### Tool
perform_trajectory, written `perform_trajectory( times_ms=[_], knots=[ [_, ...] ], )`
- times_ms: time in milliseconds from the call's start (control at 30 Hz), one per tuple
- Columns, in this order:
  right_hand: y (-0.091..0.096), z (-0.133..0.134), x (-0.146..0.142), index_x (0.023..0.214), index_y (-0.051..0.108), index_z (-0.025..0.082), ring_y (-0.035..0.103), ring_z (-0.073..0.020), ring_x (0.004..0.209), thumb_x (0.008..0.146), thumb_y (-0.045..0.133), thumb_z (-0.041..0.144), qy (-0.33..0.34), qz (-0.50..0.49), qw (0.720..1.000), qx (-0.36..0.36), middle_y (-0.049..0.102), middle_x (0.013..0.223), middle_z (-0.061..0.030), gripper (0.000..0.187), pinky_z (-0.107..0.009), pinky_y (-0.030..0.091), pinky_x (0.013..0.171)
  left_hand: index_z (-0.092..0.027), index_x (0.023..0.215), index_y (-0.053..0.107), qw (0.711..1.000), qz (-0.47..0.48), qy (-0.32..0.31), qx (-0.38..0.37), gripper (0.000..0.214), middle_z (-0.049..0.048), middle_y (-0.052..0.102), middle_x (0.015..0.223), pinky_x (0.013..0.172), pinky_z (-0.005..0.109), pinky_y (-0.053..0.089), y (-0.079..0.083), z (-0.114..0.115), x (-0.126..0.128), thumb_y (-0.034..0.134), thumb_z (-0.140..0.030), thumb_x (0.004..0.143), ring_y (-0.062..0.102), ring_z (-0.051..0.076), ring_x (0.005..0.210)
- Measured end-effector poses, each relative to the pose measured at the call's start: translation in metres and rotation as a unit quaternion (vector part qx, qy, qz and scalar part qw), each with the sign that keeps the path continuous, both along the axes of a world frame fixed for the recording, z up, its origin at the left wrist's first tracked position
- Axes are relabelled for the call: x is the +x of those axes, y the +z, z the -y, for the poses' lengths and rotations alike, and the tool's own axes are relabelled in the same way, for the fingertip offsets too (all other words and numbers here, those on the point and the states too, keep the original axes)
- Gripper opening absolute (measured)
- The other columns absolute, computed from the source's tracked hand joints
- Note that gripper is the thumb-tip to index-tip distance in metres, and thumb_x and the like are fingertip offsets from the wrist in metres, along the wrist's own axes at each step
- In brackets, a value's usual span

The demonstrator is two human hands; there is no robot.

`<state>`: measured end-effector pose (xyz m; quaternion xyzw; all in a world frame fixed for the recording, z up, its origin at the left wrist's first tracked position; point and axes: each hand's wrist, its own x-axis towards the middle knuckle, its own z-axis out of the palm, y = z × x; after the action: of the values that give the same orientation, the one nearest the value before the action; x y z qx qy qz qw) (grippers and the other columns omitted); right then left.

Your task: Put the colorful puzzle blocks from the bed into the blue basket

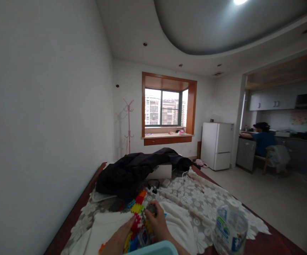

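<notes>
Brightly coloured interlocking plastic pieces (137, 208) in red, yellow, orange and blue lie in a heap on the patterned tablecloth and white cloth. My right hand (157, 222) is closed around a dark grey-green, roundish object (151, 209), whose kind I cannot make out. Beside the heap, my left hand (120, 236) has its fingers stretched towards a red piece (135, 222), with the fingertips at its edge. More pieces show between the two wrists, partly hidden. The rim of a light-blue plastic container (156, 249) is just below them.
A large clear plastic bottle (229, 230) with a label stands at the right. Black clothing (132, 173) covers the table's far side, near a white box (160, 172) and a dark headset (154, 185). A person (265, 140) sits at the kitchen counter, right of a white fridge (217, 146).
</notes>
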<state>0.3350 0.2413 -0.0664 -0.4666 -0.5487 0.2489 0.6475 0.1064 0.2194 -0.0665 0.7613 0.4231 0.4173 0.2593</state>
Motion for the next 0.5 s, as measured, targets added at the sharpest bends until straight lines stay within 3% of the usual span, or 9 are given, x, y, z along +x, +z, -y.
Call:
perform_trajectory(
  times_ms=[133,233,300,400,500],
  knots=[
    [0.01,-0.005,0.006,0.102,0.075,0.022,0.071,-0.0335,0.102,0.066,0.085,0.076,-0.035,-0.141,0.988,-0.043,0.079,0.102,-0.0089,0.065,-0.045,0.059,0.096,-0.036,0.151,0.069,0.987,-0.144,-0.048,-0.045,0.093,0.0114,0.064,0.16,0.128,0.054,0.045,0.014,-0.007,-0.006,0.092,-0.056,0.064,0.056,0.049,0.149],
    [0.034,-0.007,0.012,0.1,0.071,0.022,0.075,-0.033,0.094,0.06,0.088,0.077,0.022,-0.268,0.961,-0.063,0.079,0.096,-0.0078,0.07,-0.046,0.062,0.087,-0.036,0.148,0.072,0.975,-0.203,-0.07,-0.055,0.081,0.0133,0.065,0.158,0.128,0.056,0.045,0.023,-0.01,-0.01,0.087,-0.055,0.07,0.058,0.048,0.148],
    [0.058,-0.004,0.017,0.098,0.068,0.024,0.075,-0.0304,0.084,0.063,0.088,0.075,0.064,-0.331,0.94,-0.058,0.077,0.089,-0.0053,0.066,-0.043,0.063,0.077,-0.038,0.134,0.081,0.978,-0.192,-0.073,-0.047,0.066,0.0127,0.072,0.149,0.122,0.059,0.05,0.023,-0.009,-0.009,0.087,-0.055,0.07,0.064,0.049,0.139],
    [0.097,0.013,0.025,0.096,0.065,0.026,0.069,-0.0227,0.07,0.076,0.085,0.068,0.107,-0.322,0.941,-0.021,0.072,0.083,-0.0016,0.051,-0.034,0.059,0.065,-0.039,0.109,0.087,0.99,-0.125,-0.064,-0.021,0.039,0.0084,0.08,0.132,0.113,0.057,0.054,0.02,-0.007,-0.007,0.086,-0.053,0.073,0.07,0.046,0.126],
    [0.131,0.049,0.026,0.096,0.068,0.025,0.059,-0.0169,0.062,0.08,0.085,0.067,0.153,-0.203,0.967,0.025,0.065,0.076,0.0011,0.047,-0.028,0.052,0.058,-0.041,0.108,0.086,0.987,-0.133,-0.084,-0.034,0.034,0.0079,0.082,0.127,0.11,0.056,0.054,0.019,-0.005,-0.005,0.08,-0.059,0.079,0.072,0.044,0.123]
  ],
)
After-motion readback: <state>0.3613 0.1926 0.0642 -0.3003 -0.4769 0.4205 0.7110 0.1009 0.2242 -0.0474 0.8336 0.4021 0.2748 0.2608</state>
